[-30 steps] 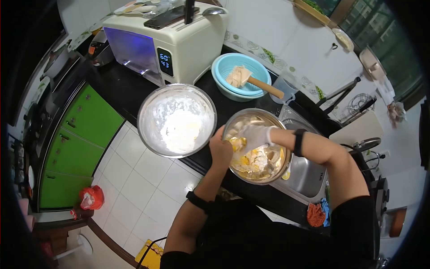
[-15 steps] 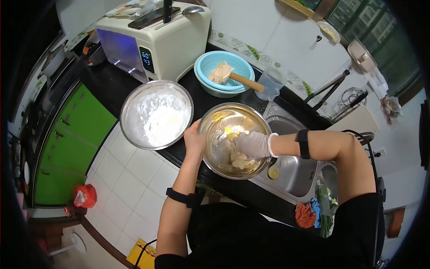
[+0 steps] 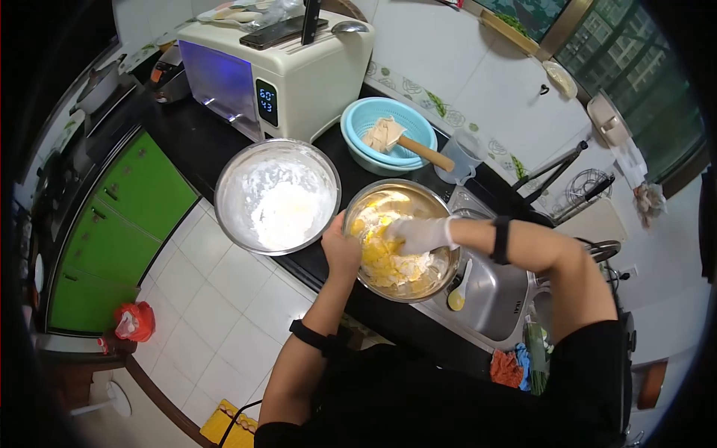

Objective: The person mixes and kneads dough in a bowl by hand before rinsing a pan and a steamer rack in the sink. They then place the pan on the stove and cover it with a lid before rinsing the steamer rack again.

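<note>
My left hand (image 3: 341,254) grips the left rim of a shiny metal bowl (image 3: 437,278), fingers closed around its edge. Inside lies a lumpy yellow and white mixture (image 3: 385,263), apparently egg and flour. My right hand (image 3: 420,235), in a thin white glove, reaches over the right side into this mixture. Its fingertips are blurred and partly hidden there. Left of this bowl stands a larger metal bowl (image 3: 237,179) with white flour (image 3: 287,216) in it and dusted up its walls.
Behind are a blue colander (image 3: 355,116) holding a wooden-handled tool (image 3: 426,152), a clear plastic jug (image 3: 459,157) and a cream appliance (image 3: 321,75). To the right is a steel sink (image 3: 493,287) with a yellow-stained spoon (image 3: 457,299) by its edge.
The right hand has shifted within the bowl, and the yellow mixture now shows spread more widely and lumpier. My left hand keeps its hold on the rim. The camera view has tilted slightly.
</note>
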A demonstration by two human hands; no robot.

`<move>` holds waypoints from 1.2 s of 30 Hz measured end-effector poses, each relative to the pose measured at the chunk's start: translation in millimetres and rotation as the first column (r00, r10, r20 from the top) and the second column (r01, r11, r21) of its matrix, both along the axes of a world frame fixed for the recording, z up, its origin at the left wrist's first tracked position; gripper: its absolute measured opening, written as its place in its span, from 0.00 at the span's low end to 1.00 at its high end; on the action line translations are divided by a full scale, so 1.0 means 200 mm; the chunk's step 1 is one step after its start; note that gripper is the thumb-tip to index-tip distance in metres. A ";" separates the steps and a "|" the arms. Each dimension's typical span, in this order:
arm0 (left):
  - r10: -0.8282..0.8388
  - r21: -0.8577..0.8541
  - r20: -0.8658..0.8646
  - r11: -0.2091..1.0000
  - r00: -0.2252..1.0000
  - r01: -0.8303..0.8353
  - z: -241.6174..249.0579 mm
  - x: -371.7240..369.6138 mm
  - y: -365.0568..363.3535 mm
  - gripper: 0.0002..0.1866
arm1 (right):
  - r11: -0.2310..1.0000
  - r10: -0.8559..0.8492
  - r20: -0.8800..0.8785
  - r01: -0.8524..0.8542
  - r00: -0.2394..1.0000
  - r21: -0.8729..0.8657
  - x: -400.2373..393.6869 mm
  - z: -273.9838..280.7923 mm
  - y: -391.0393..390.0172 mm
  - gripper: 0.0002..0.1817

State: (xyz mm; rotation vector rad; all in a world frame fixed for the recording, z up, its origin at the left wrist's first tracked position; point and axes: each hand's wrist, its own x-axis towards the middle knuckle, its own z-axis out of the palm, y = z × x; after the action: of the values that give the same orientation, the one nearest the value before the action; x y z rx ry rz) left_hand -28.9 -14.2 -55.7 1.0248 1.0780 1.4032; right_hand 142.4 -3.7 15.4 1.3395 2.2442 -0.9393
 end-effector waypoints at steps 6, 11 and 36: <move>0.040 0.068 -0.146 0.997 0.988 -0.030 0.01 -0.01 0.00 0.26 | 0.915 -0.338 0.272 0.382 0.901 -0.129 0.04 -0.27 0.15 0.34; 0.046 0.128 -0.175 0.992 0.983 -0.024 0.02 -0.02 -0.01 0.27 | 0.999 -0.051 0.082 0.049 0.995 0.022 -0.11 -0.31 0.14 0.33; 0.004 0.037 -0.043 0.999 0.999 -0.003 -0.02 0.01 0.00 0.27 | 0.996 0.055 0.064 -0.059 0.996 0.072 -0.16 -0.15 0.20 0.28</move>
State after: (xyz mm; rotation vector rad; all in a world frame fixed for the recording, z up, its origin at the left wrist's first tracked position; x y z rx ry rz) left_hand -27.7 -14.0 -58.8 1.0845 1.0889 1.4146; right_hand 109.5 36.3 -15.4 1.3101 2.2777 -0.7917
